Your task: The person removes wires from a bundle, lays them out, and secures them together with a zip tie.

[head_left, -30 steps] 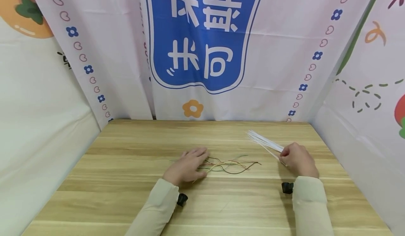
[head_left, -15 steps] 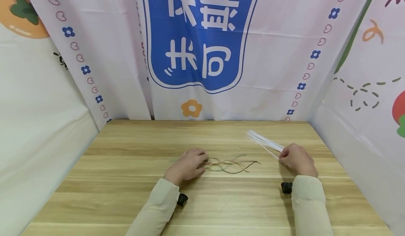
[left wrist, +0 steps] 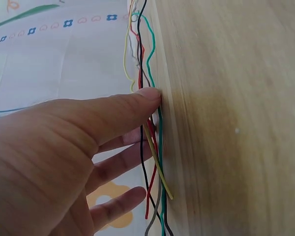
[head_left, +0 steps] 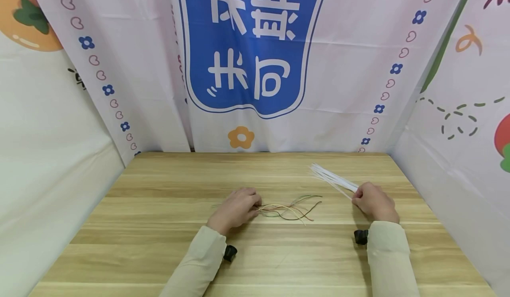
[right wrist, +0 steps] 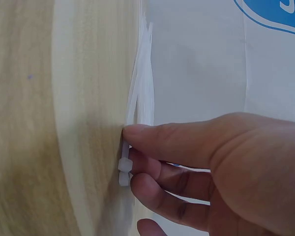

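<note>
Several thin electrical wires in yellow, red, black, green and grey lie in a loose, wavy bundle near the table's middle. My left hand pinches this bundle between thumb and fingers. In the left wrist view, loose wire ends stick out below the thumb, a yellow one among them. To the right, my right hand holds white cable ties near their head ends. The right wrist view shows two square tie heads beside the fingertips, while the tails fan out away from the hand.
The wood-grain table reaches back to a printed white curtain. Further cloth walls stand at left and right. A small black device sits at the left cuff, another black device at the right.
My left hand's spread fingers have drawn together on the wires, and the free wire ends at the right have shifted and spread. My right hand stays almost still with the cable ties.
</note>
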Motion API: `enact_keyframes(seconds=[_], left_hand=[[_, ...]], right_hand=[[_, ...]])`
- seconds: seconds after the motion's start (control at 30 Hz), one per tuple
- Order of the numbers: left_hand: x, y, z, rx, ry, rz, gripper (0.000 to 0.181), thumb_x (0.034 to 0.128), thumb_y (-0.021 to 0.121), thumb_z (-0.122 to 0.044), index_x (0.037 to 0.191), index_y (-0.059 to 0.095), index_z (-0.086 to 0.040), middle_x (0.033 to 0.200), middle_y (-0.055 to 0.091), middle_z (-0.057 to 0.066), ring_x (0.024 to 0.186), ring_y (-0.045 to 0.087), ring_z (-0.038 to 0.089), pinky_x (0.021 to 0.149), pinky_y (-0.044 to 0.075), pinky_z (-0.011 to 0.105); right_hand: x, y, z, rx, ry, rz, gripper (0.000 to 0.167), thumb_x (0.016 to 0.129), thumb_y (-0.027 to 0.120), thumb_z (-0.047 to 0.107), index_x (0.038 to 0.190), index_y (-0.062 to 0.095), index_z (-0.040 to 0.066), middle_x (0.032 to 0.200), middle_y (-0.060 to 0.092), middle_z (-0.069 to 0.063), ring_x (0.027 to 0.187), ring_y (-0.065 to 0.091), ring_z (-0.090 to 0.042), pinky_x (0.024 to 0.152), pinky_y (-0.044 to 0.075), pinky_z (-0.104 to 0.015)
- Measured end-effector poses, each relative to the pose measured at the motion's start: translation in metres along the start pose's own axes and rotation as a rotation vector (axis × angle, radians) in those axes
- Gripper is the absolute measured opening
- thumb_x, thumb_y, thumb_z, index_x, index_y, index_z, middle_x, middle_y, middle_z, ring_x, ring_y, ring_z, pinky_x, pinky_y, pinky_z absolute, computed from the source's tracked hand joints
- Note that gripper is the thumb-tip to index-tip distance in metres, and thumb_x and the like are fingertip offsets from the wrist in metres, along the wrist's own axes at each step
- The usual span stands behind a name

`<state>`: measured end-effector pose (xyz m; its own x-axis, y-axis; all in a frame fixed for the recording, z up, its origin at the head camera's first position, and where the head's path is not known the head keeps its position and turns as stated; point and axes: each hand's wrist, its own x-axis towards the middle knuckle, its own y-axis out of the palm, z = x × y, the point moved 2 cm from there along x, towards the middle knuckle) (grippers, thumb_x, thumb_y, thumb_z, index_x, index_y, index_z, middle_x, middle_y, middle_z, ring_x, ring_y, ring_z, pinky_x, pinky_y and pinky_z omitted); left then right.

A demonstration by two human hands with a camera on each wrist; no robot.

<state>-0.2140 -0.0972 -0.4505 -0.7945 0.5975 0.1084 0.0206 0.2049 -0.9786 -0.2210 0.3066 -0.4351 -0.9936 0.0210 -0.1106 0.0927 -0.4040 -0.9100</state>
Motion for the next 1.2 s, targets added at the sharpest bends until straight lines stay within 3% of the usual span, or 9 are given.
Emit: enact_keyframes(seconds=[0.3, 0.53, 0.8, 1.03, 1.2], left_hand=[[0.001, 0.000, -0.002, 0.047, 0.036, -0.041, 0.010, 0.0932, 0.083, -0.022, 0.099, 0.075, -0.019, 0.100, 0.068, -0.005, 0.096, 0.065, 0.017, 0.084, 0.056, 0.038], [0.002, -0.002, -0.002, 0.058, 0.060, -0.110, 0.018, 0.0894, 0.086, -0.021, 0.080, 0.071, -0.024, 0.090, 0.068, -0.008, 0.076, 0.057, 0.008, 0.064, 0.046, 0.026], [0.002, -0.002, -0.003, 0.086, 0.056, -0.154, 0.022, 0.0884, 0.087, -0.019, 0.074, 0.072, -0.026, 0.083, 0.068, -0.012, 0.071, 0.055, 0.005, 0.063, 0.044, 0.026], [0.002, -0.002, -0.003, 0.101, 0.008, -0.155, 0.019, 0.0890, 0.086, -0.018, 0.076, 0.076, -0.028, 0.089, 0.074, -0.011, 0.072, 0.060, 0.006, 0.061, 0.046, 0.028], [0.001, -0.002, -0.002, 0.098, -0.014, -0.164, 0.017, 0.0893, 0.086, -0.017, 0.079, 0.079, -0.029, 0.092, 0.076, -0.011, 0.074, 0.063, 0.008, 0.061, 0.049, 0.029]], right_hand=[[-0.001, -0.002, 0.001, -0.021, -0.017, 0.013, 0.013, 0.098, 0.063, 0.014, 0.095, 0.074, 0.008, 0.097, 0.071, -0.012, 0.082, 0.059, -0.024, 0.067, 0.042, -0.037], [-0.001, -0.004, 0.000, -0.017, -0.037, 0.021, 0.012, 0.098, 0.063, 0.015, 0.096, 0.072, 0.008, 0.091, 0.068, -0.009, 0.078, 0.057, -0.023, 0.064, 0.041, -0.035], [-0.006, -0.015, 0.006, 0.002, -0.053, 0.050, 0.013, 0.096, 0.060, 0.012, 0.094, 0.071, 0.005, 0.083, 0.063, -0.008, 0.075, 0.055, -0.023, 0.063, 0.042, -0.034], [-0.007, -0.020, 0.013, 0.041, -0.089, 0.045, 0.014, 0.099, 0.056, 0.007, 0.099, 0.069, 0.002, 0.087, 0.065, -0.009, 0.076, 0.056, -0.023, 0.066, 0.044, -0.034], [-0.011, -0.027, 0.022, 0.088, -0.087, 0.029, 0.013, 0.103, 0.062, 0.010, 0.105, 0.069, 0.000, 0.095, 0.070, -0.013, 0.079, 0.059, -0.022, 0.070, 0.049, -0.035]])
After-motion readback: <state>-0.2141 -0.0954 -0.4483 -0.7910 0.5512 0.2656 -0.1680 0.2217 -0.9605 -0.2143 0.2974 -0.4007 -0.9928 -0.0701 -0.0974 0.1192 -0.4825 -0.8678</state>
